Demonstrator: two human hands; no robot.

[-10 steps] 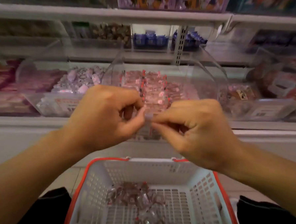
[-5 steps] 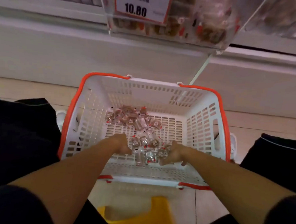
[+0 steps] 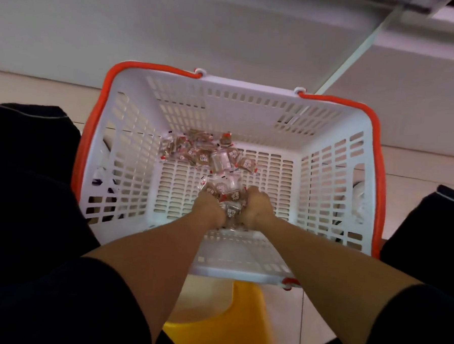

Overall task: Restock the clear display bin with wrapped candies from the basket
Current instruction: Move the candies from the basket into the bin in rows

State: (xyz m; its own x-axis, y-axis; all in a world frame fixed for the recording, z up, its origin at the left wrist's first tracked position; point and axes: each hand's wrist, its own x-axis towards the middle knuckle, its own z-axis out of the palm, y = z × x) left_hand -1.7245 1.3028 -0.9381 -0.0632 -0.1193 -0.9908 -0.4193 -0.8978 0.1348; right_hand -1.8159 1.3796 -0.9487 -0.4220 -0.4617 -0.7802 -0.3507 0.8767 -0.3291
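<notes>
A white slotted basket (image 3: 132,151) with an orange rim stands on the floor below me. Several wrapped candies (image 3: 203,152) in clear and brown wrappers lie on its bottom toward the far side. My left hand (image 3: 209,210) and my right hand (image 3: 258,210) are down inside the basket, side by side, fingers curled around a bunch of wrapped candies (image 3: 231,198) gathered between them. The clear display bin is out of view.
The white base of the shelf unit (image 3: 228,27) rises just beyond the basket. A yellow stool (image 3: 228,324) sits under me, near the basket's front edge. My dark-clad knees flank the basket on both sides. Tiled floor shows at right.
One second ago both hands were up at the display bin. The view has tilted down, and the hands have drawn together in the basket and closed on a bunch of candies.
</notes>
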